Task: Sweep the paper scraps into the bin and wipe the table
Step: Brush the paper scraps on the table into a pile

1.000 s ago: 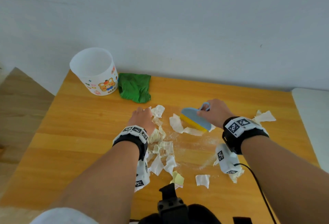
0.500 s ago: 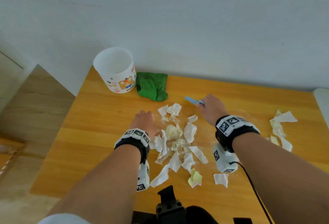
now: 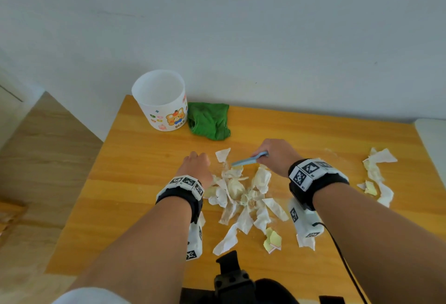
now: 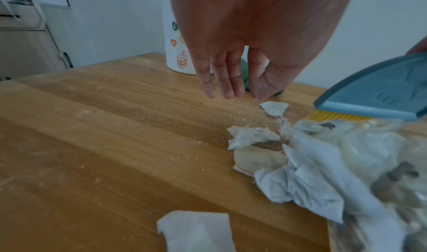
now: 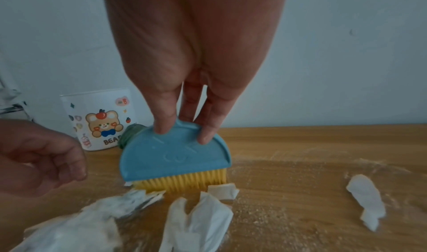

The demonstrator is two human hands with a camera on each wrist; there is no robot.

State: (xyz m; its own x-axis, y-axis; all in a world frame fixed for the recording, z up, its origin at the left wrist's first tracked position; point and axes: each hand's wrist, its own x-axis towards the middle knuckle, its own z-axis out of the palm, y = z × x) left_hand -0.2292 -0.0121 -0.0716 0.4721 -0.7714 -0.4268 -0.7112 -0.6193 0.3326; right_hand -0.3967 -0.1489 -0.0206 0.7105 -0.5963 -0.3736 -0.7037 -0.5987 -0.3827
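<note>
Right hand [image 5: 184, 58] pinching a half-round blue plastic brush [image 5: 175, 155], yellow bristles on crumpled paper scraps [image 3: 241, 195] mid-table, left hand [image 4: 242, 42] just left, fingers straight, holding nothing, white stickered bin [image 3: 160, 100] far left, rumpled green cloth [image 3: 210, 120] beside, grainy wooden table [image 3: 313, 139]

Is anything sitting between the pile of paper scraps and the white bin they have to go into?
Mostly bare table lies between the scrap pile and the bin. The left hand sits at the pile's left edge on that side, and the green cloth lies just right of the bin, beside the path rather than across it.
</note>
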